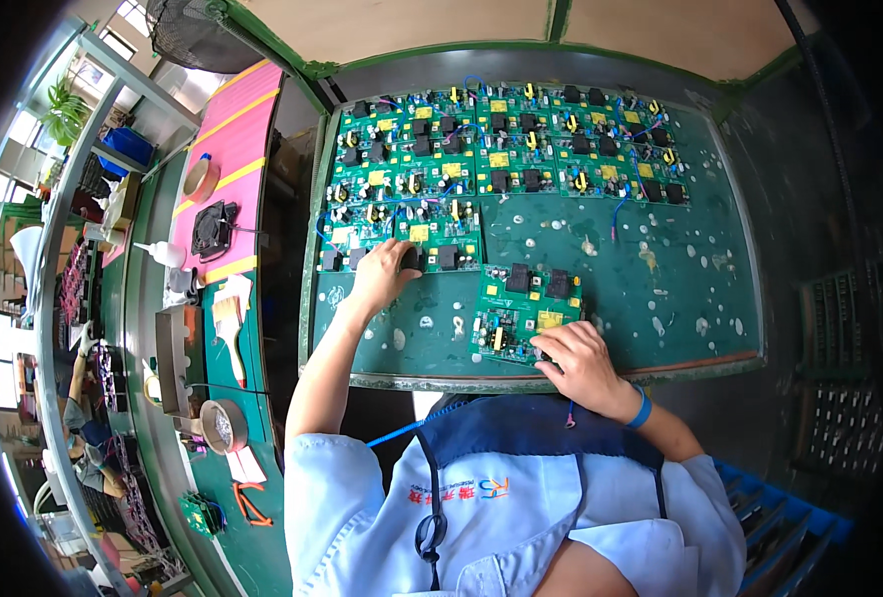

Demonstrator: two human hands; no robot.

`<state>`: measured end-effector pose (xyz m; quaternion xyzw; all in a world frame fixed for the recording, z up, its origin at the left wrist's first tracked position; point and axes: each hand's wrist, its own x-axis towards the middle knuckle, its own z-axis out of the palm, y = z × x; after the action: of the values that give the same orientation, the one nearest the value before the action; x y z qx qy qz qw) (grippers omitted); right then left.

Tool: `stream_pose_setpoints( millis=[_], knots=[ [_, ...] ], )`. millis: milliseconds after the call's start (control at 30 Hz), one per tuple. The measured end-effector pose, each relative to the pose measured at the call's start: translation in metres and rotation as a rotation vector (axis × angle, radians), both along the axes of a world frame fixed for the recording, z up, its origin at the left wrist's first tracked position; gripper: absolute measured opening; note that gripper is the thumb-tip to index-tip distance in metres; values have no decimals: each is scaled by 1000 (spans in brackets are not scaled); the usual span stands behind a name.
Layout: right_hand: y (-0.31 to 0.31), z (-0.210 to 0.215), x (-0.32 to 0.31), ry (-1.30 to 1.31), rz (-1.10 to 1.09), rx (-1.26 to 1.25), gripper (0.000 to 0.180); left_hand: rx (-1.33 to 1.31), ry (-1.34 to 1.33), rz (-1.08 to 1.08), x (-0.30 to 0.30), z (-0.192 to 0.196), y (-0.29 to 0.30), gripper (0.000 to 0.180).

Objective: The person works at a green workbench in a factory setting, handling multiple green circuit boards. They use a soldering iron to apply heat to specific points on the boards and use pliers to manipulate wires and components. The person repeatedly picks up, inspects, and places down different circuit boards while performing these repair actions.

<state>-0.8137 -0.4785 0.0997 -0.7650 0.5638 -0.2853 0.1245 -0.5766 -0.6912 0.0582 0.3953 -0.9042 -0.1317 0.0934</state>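
At the left of the green work table, my left hand (pixel 377 281) reaches over the lower edge of a group of joined circuit boards (pixel 441 227). Its fingers and thumb close around a black block-shaped component (pixel 414 259) there. My right hand (pixel 583 360) wears a blue wrist strap and grips the lower right corner of a separate green circuit board (pixel 526 310) near the table's front edge. That board carries two black blocks and a yellow part; the fingers cover its corner.
Several populated boards (pixel 501 139) fill the far part of the table (pixel 661 289). On the left bench are a small black fan (pixel 215 231), a brush (pixel 230 338), tape rolls (pixel 201 181), a white bottle (pixel 168 254) and orange-handled pliers (pixel 252 505). A blue cord (pixel 402 430) crosses my front.
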Motion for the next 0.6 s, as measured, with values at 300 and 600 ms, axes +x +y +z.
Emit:
stream_pose_setpoints(
  millis=[300,600],
  knots=[
    [-13,30,-14,-123,-122,-98,28,-42,-66,28,1,-11,-4,44],
    [-69,24,-83,-133,-203,48,30,-149,179,113,-15,2,26,38]
  ],
)
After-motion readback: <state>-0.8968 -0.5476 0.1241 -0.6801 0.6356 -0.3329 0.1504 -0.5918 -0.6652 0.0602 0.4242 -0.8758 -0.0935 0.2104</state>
